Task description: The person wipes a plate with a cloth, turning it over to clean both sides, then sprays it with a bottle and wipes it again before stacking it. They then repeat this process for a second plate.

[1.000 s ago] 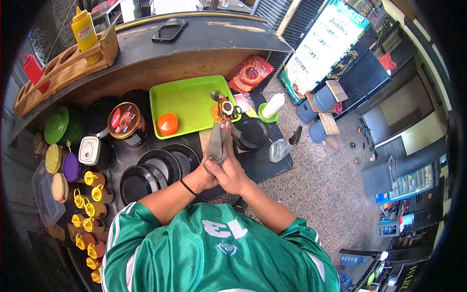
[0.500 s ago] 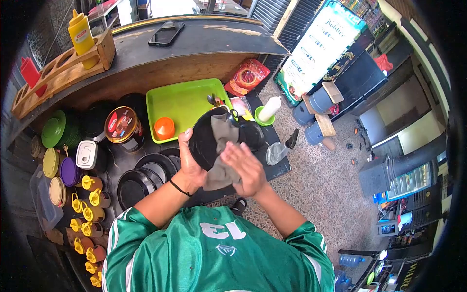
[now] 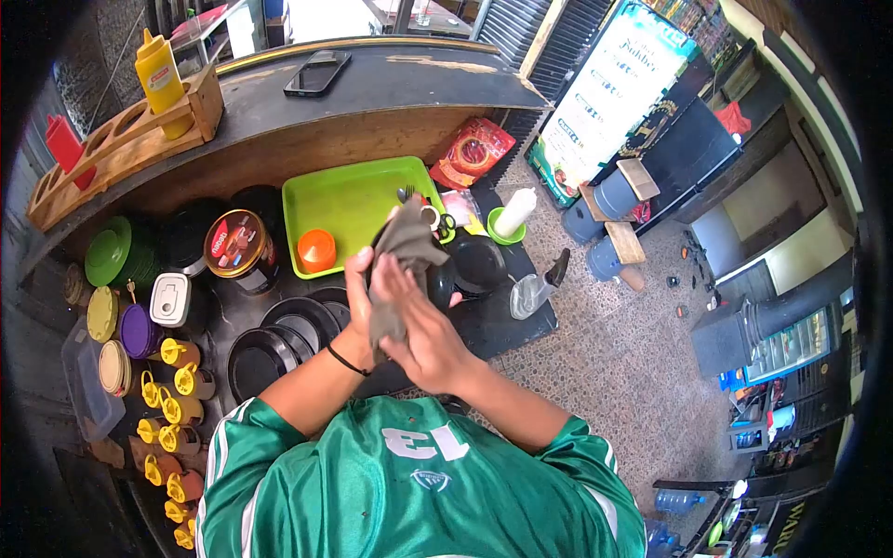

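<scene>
A black plate, tilted and mostly covered, is held up over the counter by my left hand, its fingers wrapped round the edge. A grey-brown cloth drapes across the plate. My right hand presses the cloth against it, palm down. Just beyond the hands lies a green tray with an orange bowl in its near left corner. Several black plates lie on the counter left of my forearm. Another black dish rests to the right of the held plate.
Yellow-lidded containers, a purple lid and a brown tub stand at left. A white bottle stands in a green bowl at right. A phone lies on the raised ledge, near a wooden bottle rack.
The held plate has turned more edge-on. My right hand and the cloth have moved left, closer to my left hand.
</scene>
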Motion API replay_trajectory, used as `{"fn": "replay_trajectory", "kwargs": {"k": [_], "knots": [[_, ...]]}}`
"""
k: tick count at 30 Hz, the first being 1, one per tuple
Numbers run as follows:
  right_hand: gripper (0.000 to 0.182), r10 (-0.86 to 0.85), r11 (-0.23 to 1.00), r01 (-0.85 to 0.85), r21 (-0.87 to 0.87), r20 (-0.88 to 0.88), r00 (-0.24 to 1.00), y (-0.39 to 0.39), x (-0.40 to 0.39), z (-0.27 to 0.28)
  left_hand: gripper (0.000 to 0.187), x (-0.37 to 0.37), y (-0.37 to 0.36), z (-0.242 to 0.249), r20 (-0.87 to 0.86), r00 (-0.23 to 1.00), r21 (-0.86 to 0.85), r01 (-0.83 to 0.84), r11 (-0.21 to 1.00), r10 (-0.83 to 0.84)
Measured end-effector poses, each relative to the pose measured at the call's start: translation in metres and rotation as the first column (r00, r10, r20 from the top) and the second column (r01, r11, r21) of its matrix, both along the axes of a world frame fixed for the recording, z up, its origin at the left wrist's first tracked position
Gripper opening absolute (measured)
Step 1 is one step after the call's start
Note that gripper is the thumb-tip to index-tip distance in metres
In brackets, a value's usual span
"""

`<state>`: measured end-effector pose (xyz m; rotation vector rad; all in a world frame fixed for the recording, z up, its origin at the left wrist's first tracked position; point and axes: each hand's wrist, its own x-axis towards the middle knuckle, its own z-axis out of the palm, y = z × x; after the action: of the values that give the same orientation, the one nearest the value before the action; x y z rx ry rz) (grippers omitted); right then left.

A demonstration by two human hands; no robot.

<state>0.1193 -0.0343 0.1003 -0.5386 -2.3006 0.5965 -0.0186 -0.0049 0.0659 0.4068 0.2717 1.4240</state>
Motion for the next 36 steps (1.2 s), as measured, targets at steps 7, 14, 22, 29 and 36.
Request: {"fn": "replay_trajectory", "kwargs": {"k": [7, 14, 22, 29, 36], "knots": [[0.054, 0.090, 0.983, -0.096, 0.156, 0.044, 0.995, -0.004, 0.033, -0.013, 0.090, -0.017, -0.023, 0.028, 0.185, 0.982, 0.037, 0.019, 0.999, -0.026], [0.049, -0.504, 0.802, 0.444, 0.400, 0.054, 0.862, 0.046, 0.057, -0.010, 0.080, -0.005, -0.035, 0.033, 0.211, 0.974, 0.051, 0.071, 0.996, -0.081], [0.051, -0.805, 0.592, 0.379, -0.711, -0.546, 0.234, 0.055, 0.049, -0.036, 0.076, 0.005, -0.041, 0.018, 0.329, 0.921, -0.059, 0.242, 0.968, -0.210], [0.059, -0.121, 0.992, 0.122, -0.026, 0.069, 0.990, -0.016, 0.025, -0.032, 0.066, 0.003, -0.038, -0.013, 0.348, 0.880, 0.042, 0.329, 0.943, -0.323], [0.080, -0.223, 0.975, 0.222, 0.024, 0.144, 0.964, 0.001, 0.019, -0.032, 0.058, 0.047, -0.068, 0.055, -0.407, 0.894, -0.209, -0.289, 0.934, 0.186]]}}
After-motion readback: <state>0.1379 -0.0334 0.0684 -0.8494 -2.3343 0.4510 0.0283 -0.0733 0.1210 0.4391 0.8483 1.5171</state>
